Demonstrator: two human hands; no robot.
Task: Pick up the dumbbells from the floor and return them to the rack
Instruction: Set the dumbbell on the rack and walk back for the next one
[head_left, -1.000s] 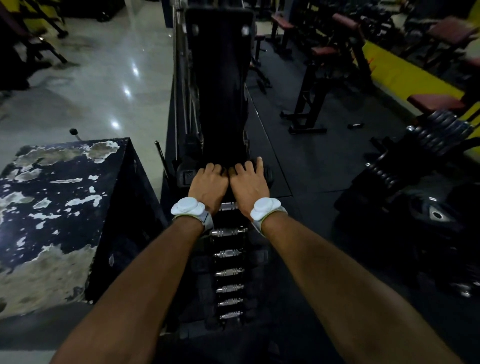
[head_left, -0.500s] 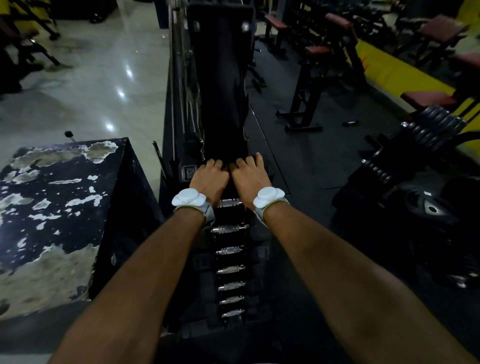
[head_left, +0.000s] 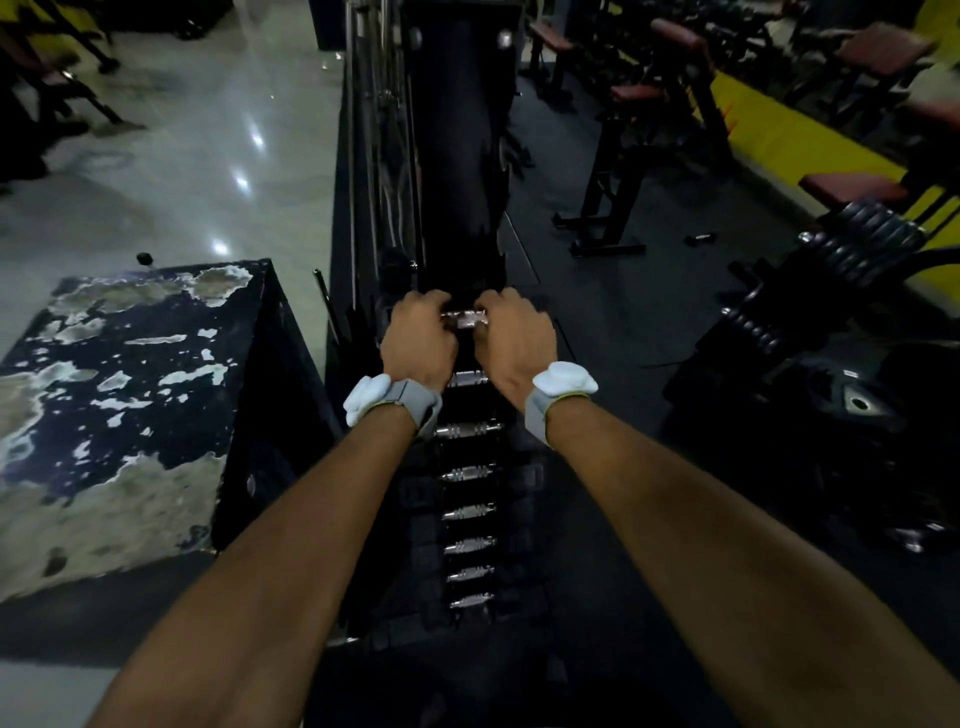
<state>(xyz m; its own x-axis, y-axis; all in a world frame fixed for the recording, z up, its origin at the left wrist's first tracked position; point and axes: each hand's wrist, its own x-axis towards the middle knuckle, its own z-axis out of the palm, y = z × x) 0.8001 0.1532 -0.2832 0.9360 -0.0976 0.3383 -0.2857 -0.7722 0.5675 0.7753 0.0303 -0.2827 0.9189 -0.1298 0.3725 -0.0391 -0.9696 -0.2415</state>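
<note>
A black dumbbell rack (head_left: 415, 519) runs away from me down the middle of the view. Several dumbbells lie across it in a row, their chrome handles (head_left: 470, 473) shining. Both hands are at the farthest dumbbell (head_left: 465, 318). My left hand (head_left: 418, 338) curls over the left part of its chrome handle and my right hand (head_left: 514, 338) over the right part, with a short bit of handle showing between them. The dumbbell's heads are hidden by my hands and the dark. Each wrist wears a white and grey band.
A worn black box (head_left: 119, 405) with peeling paint stands close on the left. A tall black machine column (head_left: 457, 156) rises just beyond my hands. On the right are a second dumbbell rack (head_left: 857, 249), benches (head_left: 639, 93) and a small dumbbell (head_left: 700, 239) on the dark floor.
My hands lay flat over the far dumbbell with fingers stretched out; now the fingers are curled around its handle, and the chrome shows between the two fists.
</note>
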